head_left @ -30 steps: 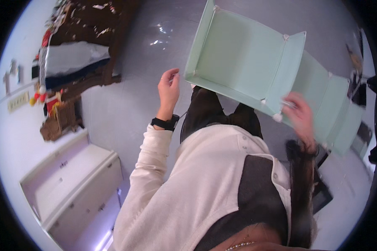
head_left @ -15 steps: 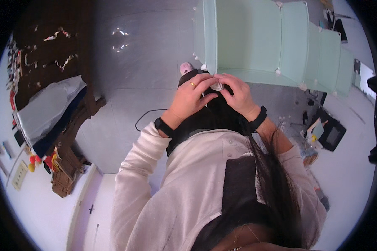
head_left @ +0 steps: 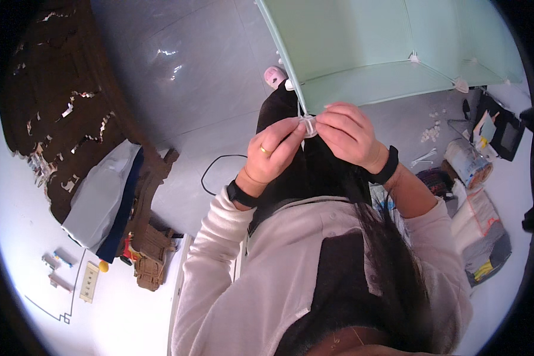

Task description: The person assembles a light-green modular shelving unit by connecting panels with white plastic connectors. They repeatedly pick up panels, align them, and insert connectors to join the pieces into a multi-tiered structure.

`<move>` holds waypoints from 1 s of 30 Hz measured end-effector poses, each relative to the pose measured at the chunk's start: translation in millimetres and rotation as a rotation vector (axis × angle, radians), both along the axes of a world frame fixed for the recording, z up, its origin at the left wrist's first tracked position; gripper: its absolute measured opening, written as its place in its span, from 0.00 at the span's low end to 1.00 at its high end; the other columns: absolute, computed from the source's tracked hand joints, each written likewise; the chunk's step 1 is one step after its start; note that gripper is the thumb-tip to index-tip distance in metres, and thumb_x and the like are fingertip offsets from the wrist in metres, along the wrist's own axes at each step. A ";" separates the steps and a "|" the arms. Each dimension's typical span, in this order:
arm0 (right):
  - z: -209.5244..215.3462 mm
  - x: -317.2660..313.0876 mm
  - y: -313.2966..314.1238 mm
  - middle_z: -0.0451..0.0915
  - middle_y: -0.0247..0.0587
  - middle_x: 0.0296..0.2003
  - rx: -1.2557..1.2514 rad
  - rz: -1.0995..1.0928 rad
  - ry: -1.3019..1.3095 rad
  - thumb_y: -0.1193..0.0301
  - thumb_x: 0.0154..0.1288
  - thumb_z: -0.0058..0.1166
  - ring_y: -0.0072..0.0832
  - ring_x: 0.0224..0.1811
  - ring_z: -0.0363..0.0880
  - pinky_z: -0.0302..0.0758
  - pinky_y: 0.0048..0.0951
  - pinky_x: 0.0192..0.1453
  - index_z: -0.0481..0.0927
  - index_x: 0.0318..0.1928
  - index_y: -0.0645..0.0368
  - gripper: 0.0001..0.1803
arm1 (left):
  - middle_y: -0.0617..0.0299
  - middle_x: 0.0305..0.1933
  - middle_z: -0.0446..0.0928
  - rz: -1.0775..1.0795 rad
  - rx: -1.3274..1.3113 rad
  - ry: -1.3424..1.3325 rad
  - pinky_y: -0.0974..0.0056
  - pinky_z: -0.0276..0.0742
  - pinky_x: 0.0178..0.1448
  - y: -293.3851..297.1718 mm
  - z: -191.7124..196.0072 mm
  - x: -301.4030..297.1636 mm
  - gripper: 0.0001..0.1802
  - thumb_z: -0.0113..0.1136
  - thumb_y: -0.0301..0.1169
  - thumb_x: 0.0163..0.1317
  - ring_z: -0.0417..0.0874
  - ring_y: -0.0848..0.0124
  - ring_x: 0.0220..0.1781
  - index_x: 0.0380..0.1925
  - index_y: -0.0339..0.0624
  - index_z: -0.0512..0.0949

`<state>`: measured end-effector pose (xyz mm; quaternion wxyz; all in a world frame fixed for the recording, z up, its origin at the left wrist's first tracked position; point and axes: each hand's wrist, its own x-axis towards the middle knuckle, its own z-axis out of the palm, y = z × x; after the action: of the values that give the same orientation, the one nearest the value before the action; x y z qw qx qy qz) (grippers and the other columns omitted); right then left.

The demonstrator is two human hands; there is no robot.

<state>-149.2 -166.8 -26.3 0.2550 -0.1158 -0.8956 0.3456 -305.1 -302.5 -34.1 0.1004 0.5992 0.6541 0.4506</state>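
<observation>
A room with a grey floor (head_left: 213, 89) and dark brown wooden furniture (head_left: 44, 121) at the left.
The floor is smooth, crossed by faint straight seams, with small bright light reflections (head_left: 167, 52) at the upper left. The furniture has an uneven, curving edge; a whitish sheet (head_left: 98, 199) and navy cloth (head_left: 122, 219) show at its lower end. At the lower left, a white wall (head_left: 26, 261) bears a cream panel (head_left: 89, 282) and a thin dark line (head_left: 76, 291).

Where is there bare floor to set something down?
Widest patch: the grey floor between the dark brown furniture and the pink shoe; a black loop lies at its near end. Right of the right hand, small white pieces and a can crowd it.
</observation>
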 end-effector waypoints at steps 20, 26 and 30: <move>1.1 -1.2 0.5 0.79 0.42 0.43 -0.186 -0.066 -0.060 0.78 0.49 0.66 0.39 0.42 0.80 0.81 0.36 0.45 0.79 0.41 0.63 0.16 | 0.55 0.40 0.79 0.026 -0.058 -0.050 0.65 0.84 0.36 3.8 1.9 3.7 0.17 0.70 0.16 0.46 0.84 0.62 0.36 0.38 0.35 0.80; 9.2 11.2 20.5 0.80 0.39 0.43 -0.117 -0.118 -0.186 0.73 0.49 0.69 0.36 0.42 0.80 0.77 0.41 0.57 0.80 0.42 0.58 0.18 | 0.54 0.43 0.79 -0.018 -0.086 -0.038 0.64 0.85 0.38 2.1 -2.1 1.7 0.18 0.71 0.14 0.44 0.85 0.61 0.37 0.37 0.37 0.80; 6.1 17.7 28.8 0.80 0.34 0.40 -0.062 -0.104 -0.206 0.74 0.50 0.66 0.31 0.40 0.80 0.74 0.42 0.61 0.81 0.40 0.57 0.15 | 0.54 0.41 0.79 -0.009 -0.122 -0.040 0.64 0.85 0.36 0.3 -0.9 3.3 0.17 0.70 0.14 0.45 0.85 0.61 0.37 0.36 0.36 0.79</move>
<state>-131.5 -138.1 -20.2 0.1757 -0.2049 -0.8986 0.3459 -301.7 -302.2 -35.0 0.1517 0.5859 0.6754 0.4213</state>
